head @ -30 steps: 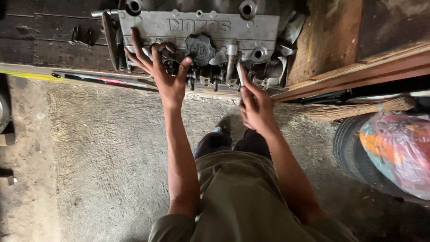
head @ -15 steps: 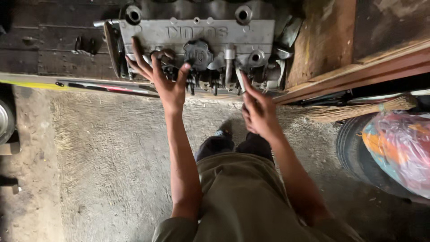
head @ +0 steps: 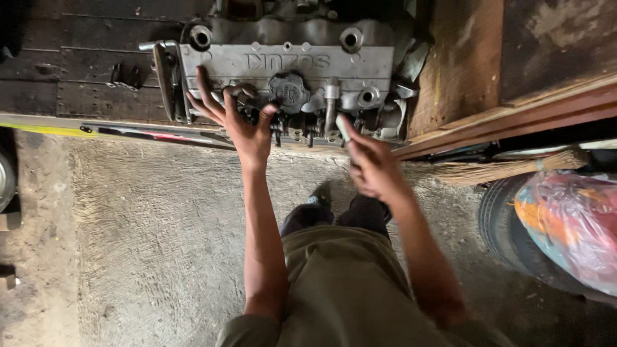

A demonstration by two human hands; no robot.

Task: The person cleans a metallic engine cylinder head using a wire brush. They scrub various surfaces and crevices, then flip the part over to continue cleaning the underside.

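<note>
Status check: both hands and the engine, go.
Left hand spread open against the grey metal engine cylinder head. Right hand grips a small pale rod-shaped tool. Nothing between hands and engine.

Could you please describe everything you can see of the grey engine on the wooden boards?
The engine is a dull grey cast-metal block, grimy, lying on dark wooden planks at the edge of the concrete floor. Its long valve cover faces up, with raised lettering, round holes near the ends, and a dark round filler cap in the middle. The left hand spreads its fingers on its near-left edge; the right hand holds a small pale tool just before it.
</note>
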